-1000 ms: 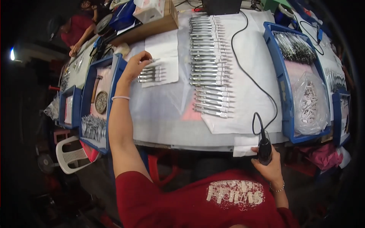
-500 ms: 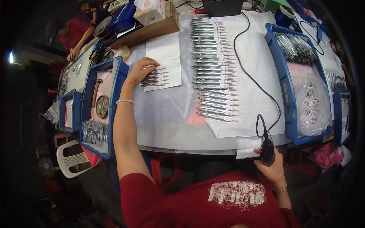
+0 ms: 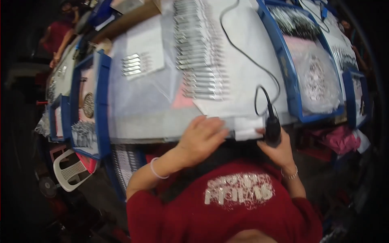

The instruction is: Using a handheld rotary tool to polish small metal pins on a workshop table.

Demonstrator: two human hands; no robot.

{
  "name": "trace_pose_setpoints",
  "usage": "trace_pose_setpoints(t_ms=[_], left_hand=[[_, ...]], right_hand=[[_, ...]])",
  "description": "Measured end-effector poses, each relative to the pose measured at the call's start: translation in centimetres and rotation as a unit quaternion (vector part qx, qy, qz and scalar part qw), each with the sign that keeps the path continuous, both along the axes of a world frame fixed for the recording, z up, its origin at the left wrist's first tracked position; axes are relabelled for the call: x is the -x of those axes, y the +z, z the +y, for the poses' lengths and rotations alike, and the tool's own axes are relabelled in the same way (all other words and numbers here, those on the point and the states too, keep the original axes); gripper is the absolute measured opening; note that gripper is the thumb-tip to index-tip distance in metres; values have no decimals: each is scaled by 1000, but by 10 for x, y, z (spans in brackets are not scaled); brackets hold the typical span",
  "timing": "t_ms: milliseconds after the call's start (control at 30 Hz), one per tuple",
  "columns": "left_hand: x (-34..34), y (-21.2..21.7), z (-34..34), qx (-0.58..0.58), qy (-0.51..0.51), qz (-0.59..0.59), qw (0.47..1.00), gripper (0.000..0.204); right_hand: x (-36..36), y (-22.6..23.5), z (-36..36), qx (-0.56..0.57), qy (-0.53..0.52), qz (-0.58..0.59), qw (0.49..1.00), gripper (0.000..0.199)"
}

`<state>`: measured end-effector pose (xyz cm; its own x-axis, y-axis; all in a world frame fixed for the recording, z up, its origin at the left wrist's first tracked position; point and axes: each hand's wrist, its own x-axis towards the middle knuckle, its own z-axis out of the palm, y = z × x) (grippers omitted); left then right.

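Plainly, the right hand (image 3: 280, 150) is wrapped around a black hand tool (image 3: 272, 131) just at the near edge of the table (image 3: 148, 123), toward its near right corner. Its fingers are clamped on the tool, which stands with its cord end pointing toward the table. From there a black cord (image 3: 243, 45) makes a loop and runs across the table toward the far edge.

The left hand (image 3: 202, 139) hangs back-up by the middle of the near edge, its fingers half curled and blurred; whether they hold anything, one cannot tell. Between the two hands, a folded white cloth (image 3: 245, 126) lies on the near edge, close to the right hand's fingertips.

Farther in, a long column of slim metal rods (image 3: 202, 83) runs from near the middle of the near edge toward the far edge, the rods lying side by side. To the left of it, a smaller group of metal pieces (image 3: 132, 65) lies on a white sheet (image 3: 153, 40). A blue tray (image 3: 103, 103) stands at the table's left edge, with a round dish (image 3: 88, 104) in it. Toward the right edge, another blue tray (image 3: 284, 67) holds a clear plastic bag (image 3: 320, 83) of small pale pieces, with dark, shiny rods (image 3: 293, 23) at its far end.
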<state>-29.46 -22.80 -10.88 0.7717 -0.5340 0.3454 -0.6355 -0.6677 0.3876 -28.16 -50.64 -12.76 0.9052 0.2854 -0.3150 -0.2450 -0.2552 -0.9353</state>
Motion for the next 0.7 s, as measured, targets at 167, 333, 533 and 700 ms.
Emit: trace_pose_setpoints(t_ms=[167, 333, 533, 700], left_hand=[[33, -38, -56, -62, 35, -55, 996, 31], [29, -52, -59, -48, 89, -70, 992, 30], [30, -46, -68, -27, 110, -125, 986, 24], [32, -42, -76, 0, 37, -177, 984, 21]], right_hand=[[-4, -1, 1, -22, -10, -8, 1000, 48], [-6, -2, -8, -14, -23, -36, 999, 45], [-8, 7, -14, -57, -63, -41, 996, 50], [-17, 7, -20, -34, -44, -80, 995, 50]])
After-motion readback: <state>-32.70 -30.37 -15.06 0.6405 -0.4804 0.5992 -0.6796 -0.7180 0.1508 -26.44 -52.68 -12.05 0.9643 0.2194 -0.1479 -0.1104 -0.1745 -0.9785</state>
